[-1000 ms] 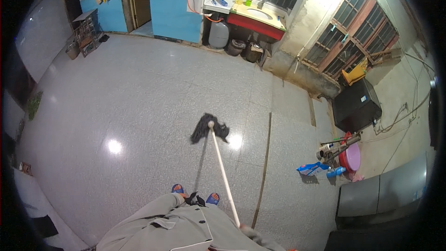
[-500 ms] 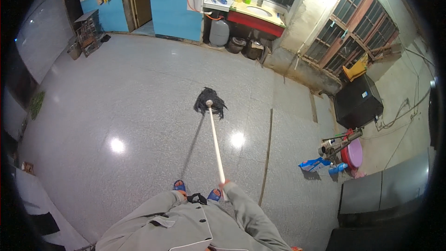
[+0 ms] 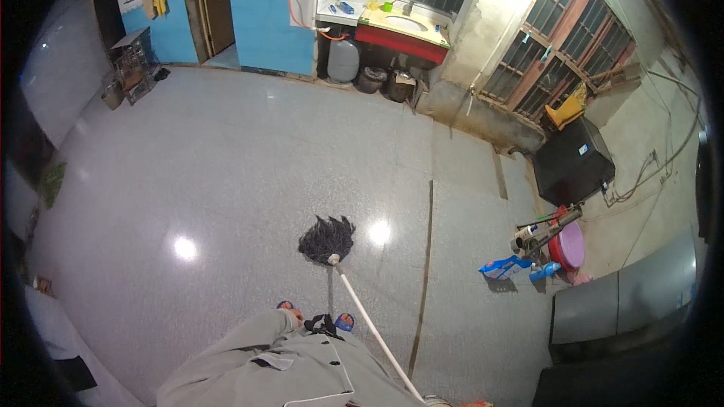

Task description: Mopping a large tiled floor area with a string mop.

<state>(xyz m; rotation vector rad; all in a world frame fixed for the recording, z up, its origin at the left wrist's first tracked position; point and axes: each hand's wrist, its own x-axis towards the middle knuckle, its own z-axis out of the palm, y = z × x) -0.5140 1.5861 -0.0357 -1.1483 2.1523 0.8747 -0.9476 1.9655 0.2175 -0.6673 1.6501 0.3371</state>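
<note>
A mop with a dark stringy head (image 3: 326,240) and a white handle (image 3: 373,322) lies across the floor in front of my feet. Its strands fan away from me. From the head, the handle slants right and down to the lower edge, where its upper end meets a bit of pale cloth. My right hand does not show there. At the end of my grey left sleeve, my left hand (image 3: 295,314) is barely visible by my left slipper (image 3: 284,304); its fingers cannot be made out. The right blue slipper (image 3: 345,322) stands beside dark cloth at my waist.
A strip (image 3: 424,279) crosses the grey floor at right. Beyond it are a blue packet (image 3: 504,267), bottles, a pink basin (image 3: 573,244) and a black cabinet (image 3: 575,163). Bins (image 3: 371,79) and a gas cylinder (image 3: 343,61) stand under the sink counter (image 3: 403,43). A metal rack (image 3: 134,71) is far left.
The mop head has come toward my feet, its strands now trailing away. The handle has swung down to the right, and my right hand has left the view. My left sleeve stays about where it was.
</note>
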